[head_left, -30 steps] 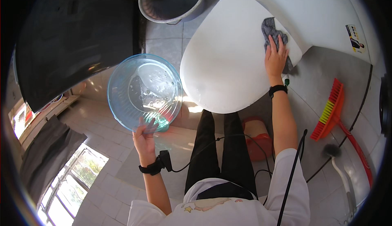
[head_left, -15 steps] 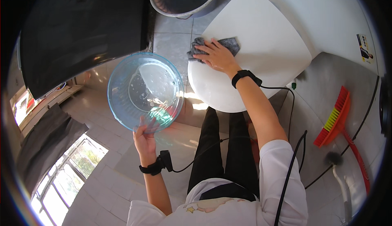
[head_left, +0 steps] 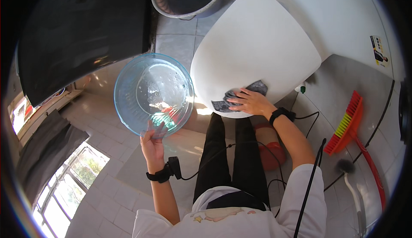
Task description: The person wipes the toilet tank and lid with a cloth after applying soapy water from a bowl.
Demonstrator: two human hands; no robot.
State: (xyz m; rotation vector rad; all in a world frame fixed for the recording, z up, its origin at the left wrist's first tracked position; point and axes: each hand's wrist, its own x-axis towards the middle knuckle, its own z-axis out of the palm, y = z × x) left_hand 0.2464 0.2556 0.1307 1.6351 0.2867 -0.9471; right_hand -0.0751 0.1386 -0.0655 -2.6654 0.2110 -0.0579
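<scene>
My left hand point(head_left: 152, 147) grips the near rim of a clear bluish plastic basin point(head_left: 125, 93), its thumb and fingers on either side of the wall. Some water with bubbles lies in the basin, which is held up left of a white toilet lid point(head_left: 253, 36). On the near part of that closed lid, my right hand point(head_left: 255, 104) presses a dark grey cloth point(head_left: 222, 106). Its fingers lie over the middle of the cloth, whose ends stick out at both sides. The palm side is hidden.
A bucket point(head_left: 209, 11) stands beyond the lid on grey floor tiles. To the right are an orange broom point(head_left: 345, 130) and a toilet brush point(head_left: 346, 166). Black cables run from my wrist straps. A red object point(head_left: 272, 156) sits behind my right leg. A large dark panel point(head_left: 86, 32) fills the upper left.
My right hand has slid the cloth from the lid's left side toward its near edge, closer to me. My left hand still holds the basin, nearly in the same place.
</scene>
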